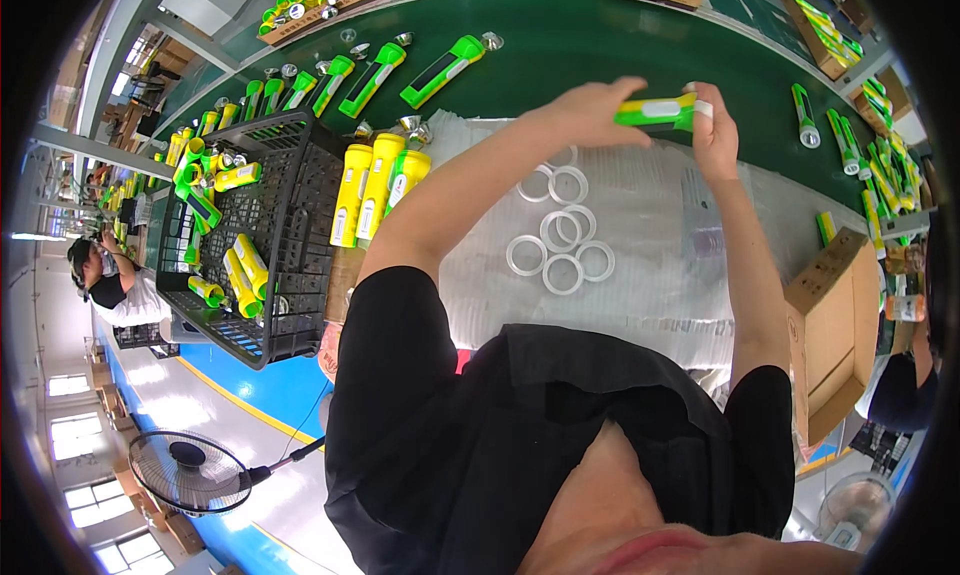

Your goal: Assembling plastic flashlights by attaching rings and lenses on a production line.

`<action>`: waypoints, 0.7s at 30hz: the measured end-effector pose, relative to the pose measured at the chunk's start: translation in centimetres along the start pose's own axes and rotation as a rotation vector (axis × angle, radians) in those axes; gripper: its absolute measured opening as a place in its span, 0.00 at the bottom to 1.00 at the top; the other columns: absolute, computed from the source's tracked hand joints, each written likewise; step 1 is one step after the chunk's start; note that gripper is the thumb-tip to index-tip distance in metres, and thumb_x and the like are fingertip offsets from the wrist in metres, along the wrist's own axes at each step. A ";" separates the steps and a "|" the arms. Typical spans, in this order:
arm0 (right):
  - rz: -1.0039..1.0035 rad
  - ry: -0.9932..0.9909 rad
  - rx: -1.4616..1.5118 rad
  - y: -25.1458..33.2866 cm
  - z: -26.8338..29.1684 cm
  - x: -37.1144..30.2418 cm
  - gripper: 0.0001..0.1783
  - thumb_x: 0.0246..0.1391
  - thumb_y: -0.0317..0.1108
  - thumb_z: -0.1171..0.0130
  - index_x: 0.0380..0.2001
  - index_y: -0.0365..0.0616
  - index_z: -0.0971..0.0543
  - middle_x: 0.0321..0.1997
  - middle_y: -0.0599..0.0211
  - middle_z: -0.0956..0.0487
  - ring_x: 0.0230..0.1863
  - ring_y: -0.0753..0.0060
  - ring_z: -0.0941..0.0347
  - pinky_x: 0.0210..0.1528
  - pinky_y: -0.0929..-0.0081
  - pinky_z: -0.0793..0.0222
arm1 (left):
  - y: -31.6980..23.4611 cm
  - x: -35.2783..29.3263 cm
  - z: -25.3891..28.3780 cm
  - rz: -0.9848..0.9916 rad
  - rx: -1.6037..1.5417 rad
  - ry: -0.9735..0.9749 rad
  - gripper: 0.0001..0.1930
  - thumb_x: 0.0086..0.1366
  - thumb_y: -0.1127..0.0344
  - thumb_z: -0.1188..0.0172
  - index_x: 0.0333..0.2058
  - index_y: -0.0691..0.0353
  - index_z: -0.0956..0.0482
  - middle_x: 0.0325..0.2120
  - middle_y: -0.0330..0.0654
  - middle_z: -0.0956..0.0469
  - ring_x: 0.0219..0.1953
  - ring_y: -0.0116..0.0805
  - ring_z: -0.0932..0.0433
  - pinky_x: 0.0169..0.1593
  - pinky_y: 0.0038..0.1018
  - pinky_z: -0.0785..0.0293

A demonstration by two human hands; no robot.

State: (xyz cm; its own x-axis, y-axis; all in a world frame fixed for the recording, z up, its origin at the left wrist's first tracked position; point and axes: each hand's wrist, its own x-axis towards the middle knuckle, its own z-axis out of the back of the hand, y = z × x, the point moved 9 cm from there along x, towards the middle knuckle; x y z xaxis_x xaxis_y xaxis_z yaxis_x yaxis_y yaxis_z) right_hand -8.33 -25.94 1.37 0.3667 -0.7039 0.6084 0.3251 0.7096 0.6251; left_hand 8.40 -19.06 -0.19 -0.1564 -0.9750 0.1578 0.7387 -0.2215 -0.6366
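A green and yellow flashlight (pixel 655 112) is held level above the far part of a pale sheet on the bench. My right hand (pixel 716 140) grips its right end between thumb and fingers. My left hand (pixel 592 115) is at the other end, its thumb and fingers spread apart around the flashlight's tip; whether it touches is hard to tell. Nearer to me, several white rings (pixel 563 292) lie loosely together on the sheet (pixel 660 275), some overlapping.
A black plastic crate (pixel 300 240) with flashlight bodies stands left, beside yellow flashlight bodies (pixel 350 200). More flashlights (pixel 372 80) with reflectors line the green bench (pixel 545 45). An open cardboard box (pixel 835 305) and flashlights (pixel 805 115) are right. A fan (pixel 190 470) and co-worker (pixel 115 290) are left.
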 end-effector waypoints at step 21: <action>-0.497 0.082 0.675 7.1 -1.6 -6.3 0.27 0.56 0.52 0.37 0.46 0.38 0.24 0.37 0.68 0.22 0.37 0.79 0.28 0.42 0.78 0.31 | -7.9 -8.0 0.6 -0.167 -0.111 -0.236 0.35 0.55 0.58 0.30 0.60 0.60 0.34 0.44 0.51 0.22 0.41 0.47 0.20 0.41 0.35 0.23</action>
State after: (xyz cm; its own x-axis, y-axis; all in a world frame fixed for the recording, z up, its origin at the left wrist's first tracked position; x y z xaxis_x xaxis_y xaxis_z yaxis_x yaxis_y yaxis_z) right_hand -6.96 -16.45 1.24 0.3892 -0.9065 0.1636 -0.1162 0.1279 0.9850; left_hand 4.21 -9.49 4.03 -0.1039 -0.8969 0.4298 0.6375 -0.3918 -0.6634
